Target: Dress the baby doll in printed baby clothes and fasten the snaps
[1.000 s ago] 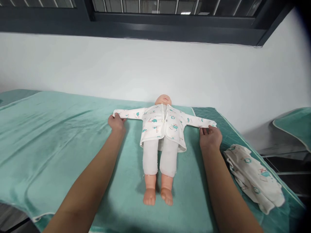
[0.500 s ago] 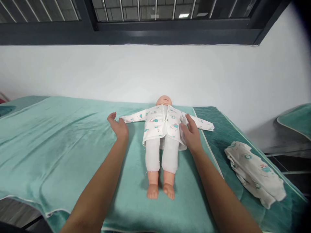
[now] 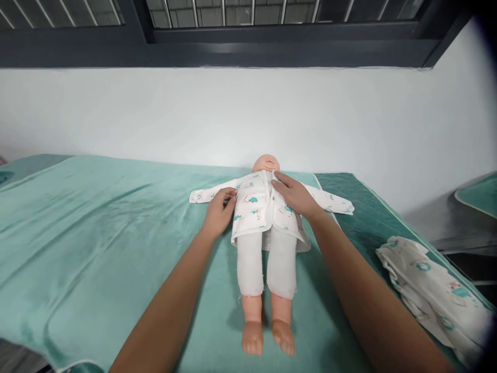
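A baby doll [image 3: 253,305] lies on its back, its head toward the wall and its bare feet toward me. It has white leggings and a white printed jacket [image 3: 252,207], whose sleeves stretch out to both sides. The jacket's front panels meet near the middle, and small buttons show along the opening. My left hand [image 3: 220,211] rests at the jacket's left side below the sleeve, fingers loosely bent and thumb apart. Across the right front panel lies my right hand [image 3: 297,196], fingers extended toward the upper opening. Neither hand visibly grips the cloth.
A light green cover [image 3: 116,243] spreads under the doll, with a darker green quilted cover [image 3: 345,194] to the right. Folded white printed clothing [image 3: 435,290] lies there. Behind rises a white wall [image 3: 194,114] below a dark barred window frame [image 3: 272,49].
My left hand has moved right, from near the sleeve cuff to the jacket's side. My right hand has shifted up and inward onto the chest. The view has moved slightly closer.
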Available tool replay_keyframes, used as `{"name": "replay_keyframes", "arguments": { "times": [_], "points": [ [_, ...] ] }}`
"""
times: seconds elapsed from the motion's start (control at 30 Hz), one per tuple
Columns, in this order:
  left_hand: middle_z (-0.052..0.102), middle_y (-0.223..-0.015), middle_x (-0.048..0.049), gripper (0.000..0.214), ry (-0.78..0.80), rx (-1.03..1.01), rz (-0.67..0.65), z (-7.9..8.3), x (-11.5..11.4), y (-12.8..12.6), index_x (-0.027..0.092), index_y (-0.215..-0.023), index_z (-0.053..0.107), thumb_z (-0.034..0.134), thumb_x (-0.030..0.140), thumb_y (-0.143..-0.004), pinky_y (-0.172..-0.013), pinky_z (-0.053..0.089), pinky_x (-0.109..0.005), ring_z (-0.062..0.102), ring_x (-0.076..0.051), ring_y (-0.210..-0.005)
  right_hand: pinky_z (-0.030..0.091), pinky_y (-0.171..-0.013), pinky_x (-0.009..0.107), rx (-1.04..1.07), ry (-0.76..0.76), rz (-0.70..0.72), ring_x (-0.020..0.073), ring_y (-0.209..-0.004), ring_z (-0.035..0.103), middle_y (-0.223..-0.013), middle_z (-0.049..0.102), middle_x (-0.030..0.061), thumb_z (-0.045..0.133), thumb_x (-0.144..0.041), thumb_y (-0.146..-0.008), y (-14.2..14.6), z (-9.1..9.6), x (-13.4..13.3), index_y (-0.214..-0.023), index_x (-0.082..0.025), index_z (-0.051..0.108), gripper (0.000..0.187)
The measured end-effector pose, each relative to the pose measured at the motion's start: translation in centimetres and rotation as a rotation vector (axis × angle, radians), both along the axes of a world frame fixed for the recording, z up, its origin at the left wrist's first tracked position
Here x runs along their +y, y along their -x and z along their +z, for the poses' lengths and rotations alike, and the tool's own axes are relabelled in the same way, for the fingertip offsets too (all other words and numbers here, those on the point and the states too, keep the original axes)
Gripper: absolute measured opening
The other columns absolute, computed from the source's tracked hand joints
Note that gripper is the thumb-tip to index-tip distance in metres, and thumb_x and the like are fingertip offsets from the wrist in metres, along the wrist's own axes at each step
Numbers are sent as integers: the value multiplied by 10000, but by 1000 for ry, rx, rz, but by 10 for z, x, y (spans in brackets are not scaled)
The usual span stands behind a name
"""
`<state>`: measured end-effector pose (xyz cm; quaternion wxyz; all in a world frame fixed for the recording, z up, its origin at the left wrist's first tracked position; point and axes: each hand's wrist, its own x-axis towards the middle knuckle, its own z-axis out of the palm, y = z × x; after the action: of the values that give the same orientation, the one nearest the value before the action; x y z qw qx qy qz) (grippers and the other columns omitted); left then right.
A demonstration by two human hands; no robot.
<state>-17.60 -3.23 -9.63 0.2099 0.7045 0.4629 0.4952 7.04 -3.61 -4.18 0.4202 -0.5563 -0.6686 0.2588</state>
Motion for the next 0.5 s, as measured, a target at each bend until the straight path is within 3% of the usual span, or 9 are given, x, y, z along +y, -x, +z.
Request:
{"name": "replay_keyframes", "arguments": {
  "times": [0.27,0.4,0.5],
  "points": [
    [619,-1146,-50,261,-24,67,-113,4,-3,-4,245,-1124,637,455,236,-938,-909,494,-344,592,-177,-1040,232,-1194,479,-33,-158,165,255,-1418,359,-1500,460,15,560,-483,-903,-3,-14,6,-1372,-301,551,504],
    [576,-1167,-58,234,-66,2,-84,6,-7,-5,235,-1078,655,485,212,-918,-954,478,-350,549,-183,-1129,274,-1174,474,150,-228,-2,245,-1378,410,-1442,521,45,528,-472,-922,1,-20,-6,-1336,-272,576,462],
    [529,-1193,-56,202,-87,-69,-44,8,-17,-5,238,-1048,658,559,209,-874,-930,484,-334,531,-190,-1152,339,-1134,461,222,-316,-163,231,-1302,482,-1383,561,55,499,-440,-946,-3,-31,-36,-1317,-267,570,415]
  ]
}}
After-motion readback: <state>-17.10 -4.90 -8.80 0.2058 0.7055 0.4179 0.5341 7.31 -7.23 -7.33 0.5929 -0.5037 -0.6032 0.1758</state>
